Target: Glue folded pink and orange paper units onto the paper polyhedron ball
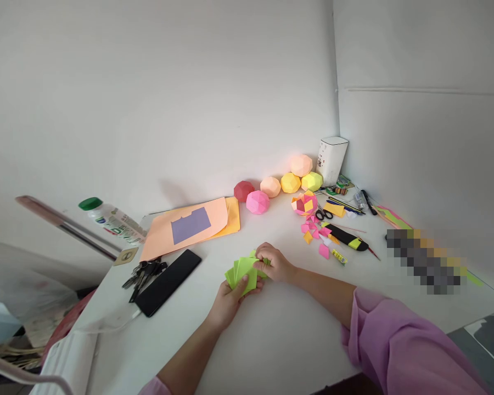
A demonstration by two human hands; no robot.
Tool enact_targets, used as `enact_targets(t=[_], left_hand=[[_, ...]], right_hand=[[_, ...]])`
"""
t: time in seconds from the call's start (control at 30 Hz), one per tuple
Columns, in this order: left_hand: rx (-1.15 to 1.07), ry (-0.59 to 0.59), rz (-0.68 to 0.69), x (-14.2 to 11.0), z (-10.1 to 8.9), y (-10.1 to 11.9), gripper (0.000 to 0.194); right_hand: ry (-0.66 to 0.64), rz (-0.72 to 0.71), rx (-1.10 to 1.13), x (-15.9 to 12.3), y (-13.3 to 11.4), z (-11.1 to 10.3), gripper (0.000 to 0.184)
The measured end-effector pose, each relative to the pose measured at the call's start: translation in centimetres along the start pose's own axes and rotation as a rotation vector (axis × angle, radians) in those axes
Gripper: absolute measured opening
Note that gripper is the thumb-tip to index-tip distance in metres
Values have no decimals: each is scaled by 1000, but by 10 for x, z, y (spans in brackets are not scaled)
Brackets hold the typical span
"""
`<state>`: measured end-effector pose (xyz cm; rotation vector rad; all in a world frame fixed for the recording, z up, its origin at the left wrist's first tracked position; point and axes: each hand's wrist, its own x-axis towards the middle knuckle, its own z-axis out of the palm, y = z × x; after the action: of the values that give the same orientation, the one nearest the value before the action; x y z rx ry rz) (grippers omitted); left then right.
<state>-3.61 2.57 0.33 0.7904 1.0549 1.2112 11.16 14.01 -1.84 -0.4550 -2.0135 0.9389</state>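
Observation:
Several lime-green paper pieces [243, 269] are fanned out above the middle of the table. My left hand [229, 300] grips them from below, its thumb lying across the front. My right hand [275, 262] pinches the right side of the fan with its fingertips; whether it holds one piece or more is hidden. Beyond the hands sit faceted paper balls, among them a pink ball [257, 202] and a dark red ball [244, 191]. A partly built ball [304, 204] in pink and orange stands to their right, beside small pink paper pieces [324, 251].
On the left lie a black phone [168, 282], keys [142, 277], peach paper sheets [185, 227] and a tilted white bottle [117, 222]. To the right are scissors [324, 214], a black-and-yellow tool [348, 237] and a glue stick [339, 257]. A white container [331, 162] stands in the corner.

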Motion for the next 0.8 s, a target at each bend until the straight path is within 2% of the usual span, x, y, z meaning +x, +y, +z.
enact_targets(t=[0.33,0.53,0.8], left_hand=[[-20,9,-17,1,-3,-2,48],[-47,20,-4,1,-1,0,46],[-83,92,-29,1,1,0,44]], right_hand=[[-48,6,-6,1,-1,-2,26],[-4,36,-19,0,-1,-2,22],[-9,13,-32,0,3,0,30]])
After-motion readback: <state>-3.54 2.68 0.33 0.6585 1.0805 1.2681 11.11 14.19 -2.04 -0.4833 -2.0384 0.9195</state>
